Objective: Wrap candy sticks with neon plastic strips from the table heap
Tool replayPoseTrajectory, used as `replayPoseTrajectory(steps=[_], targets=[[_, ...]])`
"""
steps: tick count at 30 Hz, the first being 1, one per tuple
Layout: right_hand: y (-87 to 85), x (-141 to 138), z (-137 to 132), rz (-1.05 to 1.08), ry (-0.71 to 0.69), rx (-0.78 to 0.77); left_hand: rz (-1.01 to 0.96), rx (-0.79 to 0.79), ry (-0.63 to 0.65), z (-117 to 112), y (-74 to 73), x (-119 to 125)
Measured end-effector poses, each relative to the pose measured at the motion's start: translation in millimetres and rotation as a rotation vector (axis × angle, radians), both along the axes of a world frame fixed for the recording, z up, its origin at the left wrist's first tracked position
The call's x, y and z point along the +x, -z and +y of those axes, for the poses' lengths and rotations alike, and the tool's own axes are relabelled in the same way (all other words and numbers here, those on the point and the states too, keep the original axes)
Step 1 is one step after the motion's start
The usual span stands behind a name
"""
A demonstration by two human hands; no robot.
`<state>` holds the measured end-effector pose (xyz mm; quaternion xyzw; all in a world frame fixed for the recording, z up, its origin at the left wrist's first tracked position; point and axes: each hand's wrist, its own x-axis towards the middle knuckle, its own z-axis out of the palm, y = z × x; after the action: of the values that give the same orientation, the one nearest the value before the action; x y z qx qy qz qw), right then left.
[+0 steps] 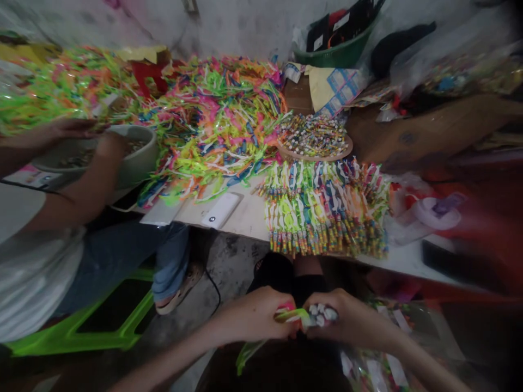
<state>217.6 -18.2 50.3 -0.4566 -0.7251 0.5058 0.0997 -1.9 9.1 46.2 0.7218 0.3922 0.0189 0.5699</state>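
**Left hand pinches a strip, right hand grips tubes**

The two closed fists touch each other, low in front of the table edge and above the lap. The pink-and-green plastic strip runs from the left fingers to the small white-capped tubes bunched in the right fist. On the table lie a row of bundles, a round tray of loose tubes, a big heap of neon strips and a white phone. At the left, a co-worker's hand rests over a grey bowl.
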Motion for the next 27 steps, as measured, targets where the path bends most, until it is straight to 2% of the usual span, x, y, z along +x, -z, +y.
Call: replayPoseTrajectory(steps=[2, 8, 13, 16, 19, 21, 24, 25, 27], targets=[[0.1, -2, -1, -0.010, 0.017, -0.060, 0.028, 0.048, 0.038, -1, -1.6, 1], [-1.0, -6, -6, 0.015, 0.091, -0.188, -0.095, -0.306, 0.009, -10, 10.9, 2], [8.0, -4, -15, -0.007, 0.162, -0.343, -0.057, -0.390, 0.033, -16, 20.0, 7], [20.2, -1, -20, -0.015, 0.147, -0.312, -0.003, -0.351, 0.078, -11, 25.9, 7], [29.1, 4, -23, -0.032, 0.137, -0.229, -0.074, -0.413, 0.096, 3, 36.6, 3], [30.9, 11, -23, -0.026, 0.163, -0.203, -0.206, -0.506, -0.026, 13, 45.4, 1], [29.3, 27, -21, -0.002, 0.261, -0.185, -0.430, -0.604, -0.435, 20, 55.0, 3], [28.0, 33, -21, 0.002, 0.288, -0.180, -0.480, -0.594, -0.564, 21, 55.9, 5], [24.3, 48, -20, -0.001, 0.331, -0.175, -0.548, -0.476, -0.750, 20, 53.2, 9]])
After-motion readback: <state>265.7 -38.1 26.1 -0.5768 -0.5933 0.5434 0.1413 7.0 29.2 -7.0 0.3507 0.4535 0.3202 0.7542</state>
